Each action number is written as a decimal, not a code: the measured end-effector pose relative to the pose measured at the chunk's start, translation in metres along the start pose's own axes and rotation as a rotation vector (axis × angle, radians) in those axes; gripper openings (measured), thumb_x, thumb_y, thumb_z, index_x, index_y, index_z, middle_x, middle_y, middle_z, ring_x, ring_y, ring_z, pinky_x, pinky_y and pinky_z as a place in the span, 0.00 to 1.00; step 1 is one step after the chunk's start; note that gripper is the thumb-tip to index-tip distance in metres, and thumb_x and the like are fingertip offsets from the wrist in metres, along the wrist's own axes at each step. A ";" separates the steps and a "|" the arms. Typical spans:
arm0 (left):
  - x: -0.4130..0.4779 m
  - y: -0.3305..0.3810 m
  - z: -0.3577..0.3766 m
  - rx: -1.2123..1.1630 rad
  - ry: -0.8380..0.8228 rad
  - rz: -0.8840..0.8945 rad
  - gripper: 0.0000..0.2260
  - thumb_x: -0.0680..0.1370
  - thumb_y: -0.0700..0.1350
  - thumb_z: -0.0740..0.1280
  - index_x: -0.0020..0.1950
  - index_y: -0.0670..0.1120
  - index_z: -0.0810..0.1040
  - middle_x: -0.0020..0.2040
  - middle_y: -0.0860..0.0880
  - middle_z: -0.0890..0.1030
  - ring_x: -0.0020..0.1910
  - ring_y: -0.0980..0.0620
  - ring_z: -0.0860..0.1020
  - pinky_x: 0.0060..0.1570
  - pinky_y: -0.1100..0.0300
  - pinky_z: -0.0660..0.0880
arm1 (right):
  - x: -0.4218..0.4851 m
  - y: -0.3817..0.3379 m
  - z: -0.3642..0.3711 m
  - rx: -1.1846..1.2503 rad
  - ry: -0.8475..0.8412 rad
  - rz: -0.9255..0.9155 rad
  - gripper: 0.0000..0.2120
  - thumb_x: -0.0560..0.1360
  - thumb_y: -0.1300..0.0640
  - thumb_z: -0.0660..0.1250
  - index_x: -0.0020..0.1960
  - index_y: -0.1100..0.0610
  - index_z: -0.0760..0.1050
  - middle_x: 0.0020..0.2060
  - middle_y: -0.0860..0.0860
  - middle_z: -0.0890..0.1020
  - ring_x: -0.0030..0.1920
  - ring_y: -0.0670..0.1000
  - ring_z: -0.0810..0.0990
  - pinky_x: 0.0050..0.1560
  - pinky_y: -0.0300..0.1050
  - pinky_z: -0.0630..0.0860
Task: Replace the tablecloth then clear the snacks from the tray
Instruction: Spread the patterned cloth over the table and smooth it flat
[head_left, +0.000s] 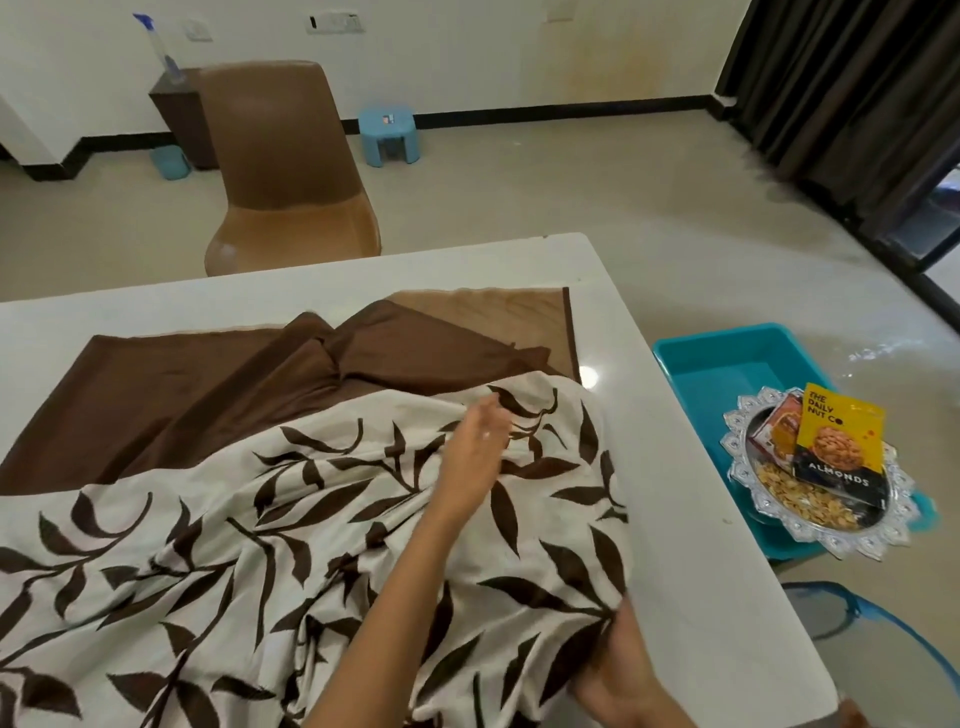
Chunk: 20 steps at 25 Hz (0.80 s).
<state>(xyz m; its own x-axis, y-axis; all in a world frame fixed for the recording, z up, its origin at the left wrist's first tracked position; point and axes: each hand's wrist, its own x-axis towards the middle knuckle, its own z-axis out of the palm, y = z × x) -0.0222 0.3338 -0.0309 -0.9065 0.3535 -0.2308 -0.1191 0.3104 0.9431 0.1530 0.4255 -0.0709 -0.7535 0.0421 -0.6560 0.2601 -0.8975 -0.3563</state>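
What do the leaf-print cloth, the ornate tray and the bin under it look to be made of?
The leaf-print cloth looks like soft woven fabric with a matte finish; it bunches into loose folds. The ornate tray is shiny silver with a scalloped, embossed rim that glints; it could be metal or metallised plastic. The bin is probably teal plastic, with smooth moulded walls and a slight sheen.

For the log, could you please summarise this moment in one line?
leaf cloth: bunched over brown cloth | left grip: pinches it | right grip: holds edge | tray: snacks uncleared
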 end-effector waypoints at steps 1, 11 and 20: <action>-0.015 -0.013 -0.014 0.032 0.100 0.021 0.23 0.77 0.65 0.55 0.66 0.55 0.71 0.62 0.57 0.76 0.62 0.59 0.74 0.53 0.70 0.68 | -0.006 -0.008 0.004 -0.035 0.032 0.045 0.35 0.70 0.28 0.60 0.63 0.54 0.77 0.60 0.58 0.80 0.62 0.60 0.77 0.64 0.61 0.70; -0.103 -0.059 -0.015 0.325 0.476 0.349 0.30 0.77 0.65 0.55 0.72 0.47 0.65 0.75 0.49 0.64 0.75 0.52 0.60 0.75 0.58 0.49 | 0.029 -0.194 0.111 -0.218 0.232 -0.463 0.08 0.79 0.52 0.62 0.48 0.56 0.77 0.36 0.51 0.85 0.45 0.50 0.83 0.34 0.41 0.80; -0.151 -0.132 0.008 0.994 0.194 0.212 0.28 0.73 0.63 0.59 0.69 0.51 0.70 0.69 0.44 0.73 0.68 0.37 0.70 0.71 0.35 0.55 | 0.053 -0.115 -0.023 -1.481 0.502 -0.394 0.34 0.73 0.44 0.70 0.70 0.60 0.65 0.65 0.56 0.74 0.65 0.60 0.72 0.63 0.53 0.70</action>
<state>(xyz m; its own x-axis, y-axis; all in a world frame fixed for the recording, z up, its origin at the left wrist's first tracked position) 0.1337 0.2468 -0.1226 -0.9301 0.3648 0.0432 0.3591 0.8780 0.3164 0.0972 0.5408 -0.0805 -0.7250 0.5556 -0.4071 0.6577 0.3827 -0.6489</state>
